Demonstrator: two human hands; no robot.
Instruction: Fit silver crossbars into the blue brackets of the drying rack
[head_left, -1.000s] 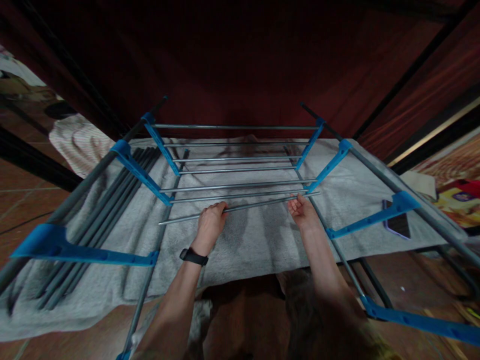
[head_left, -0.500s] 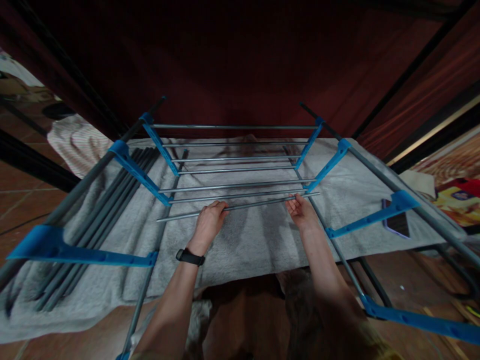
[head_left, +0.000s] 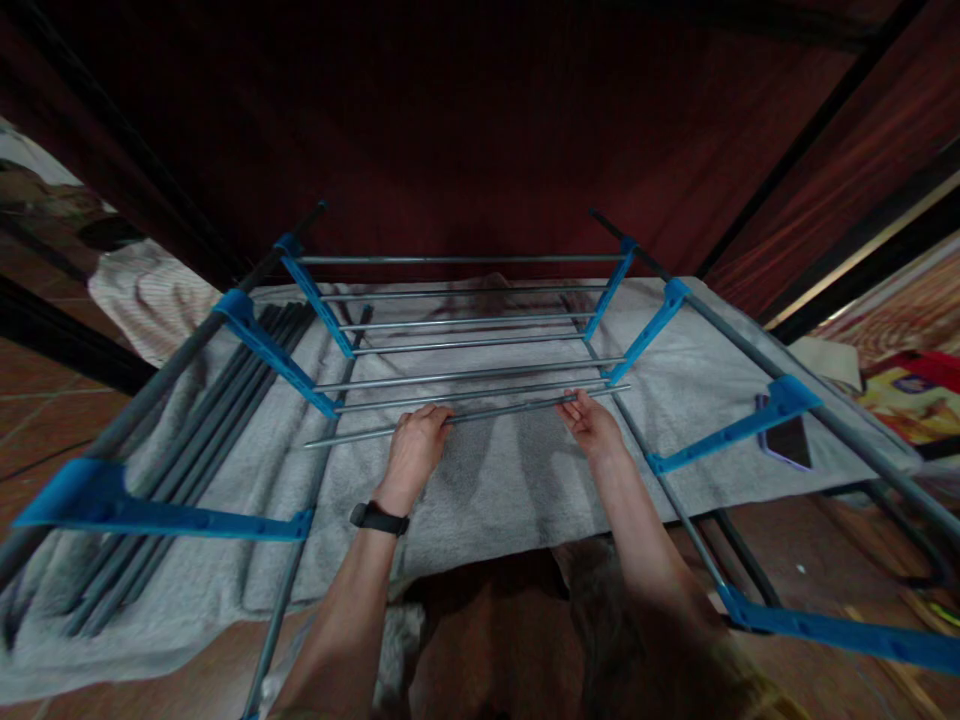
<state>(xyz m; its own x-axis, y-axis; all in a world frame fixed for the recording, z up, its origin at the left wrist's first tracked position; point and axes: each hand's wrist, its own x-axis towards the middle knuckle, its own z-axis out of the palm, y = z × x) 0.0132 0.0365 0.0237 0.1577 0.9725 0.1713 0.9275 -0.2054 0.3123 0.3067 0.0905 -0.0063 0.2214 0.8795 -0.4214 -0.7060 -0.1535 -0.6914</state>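
A grey towel (head_left: 487, 490) covers the floor, and the rack (head_left: 97, 495) stands half-built over it, blue brackets joining grey tubes. A thin rod (head_left: 502, 410) is held just above the towel, in front of the rungs already seated. Its long axis runs crosswise, nearly parallel to those rungs but slightly skewed. Its right end points up toward the foot of the right bracket (head_left: 642, 336), while its left end sits lower and nearer. That left end pokes out free, short of the left bracket (head_left: 279, 356).

The left hand (head_left: 416, 450) has a closed grip over the rod near its middle. The right hand (head_left: 594, 425) lies along it with fingers stretched out (whether that grip really clamps, I cannot tell).

As I judge it, the skew is the hazard. With one end unsupported, a push could lever the right end away from its bracket, or bow so slender a rod. A loose right grip could also let it drop onto the towel.
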